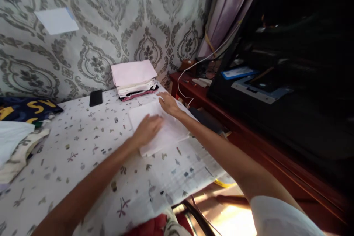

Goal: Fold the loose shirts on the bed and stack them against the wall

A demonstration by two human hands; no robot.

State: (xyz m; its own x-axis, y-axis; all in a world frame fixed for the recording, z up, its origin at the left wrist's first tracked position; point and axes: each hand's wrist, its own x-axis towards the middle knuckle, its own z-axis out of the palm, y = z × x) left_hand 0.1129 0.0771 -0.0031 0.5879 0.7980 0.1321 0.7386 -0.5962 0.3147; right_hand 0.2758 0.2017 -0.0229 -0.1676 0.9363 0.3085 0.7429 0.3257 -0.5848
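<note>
A folded white cloth [174,129] lies flat on the patterned tablecloth [91,143], its near edge showing more than one layer. My left hand [148,129], blurred by motion, is over the cloth's left half with its fingers stretched out flat. At the far right edge of the cloth is my right hand [168,104], fingers extended and slightly apart. Neither hand grips anything that I can see. Just beyond the cloth stands a stack of folded clothes [135,86], with a pale pink piece [134,73] on top.
A black phone [96,98] lies near the wall. At left are a dark garment with yellow letters [30,108] and a pile of light clothes [16,147]. A red-brown cabinet [249,129] with a large dark screen [298,59] borders the right side; a white cable [181,77] hangs there.
</note>
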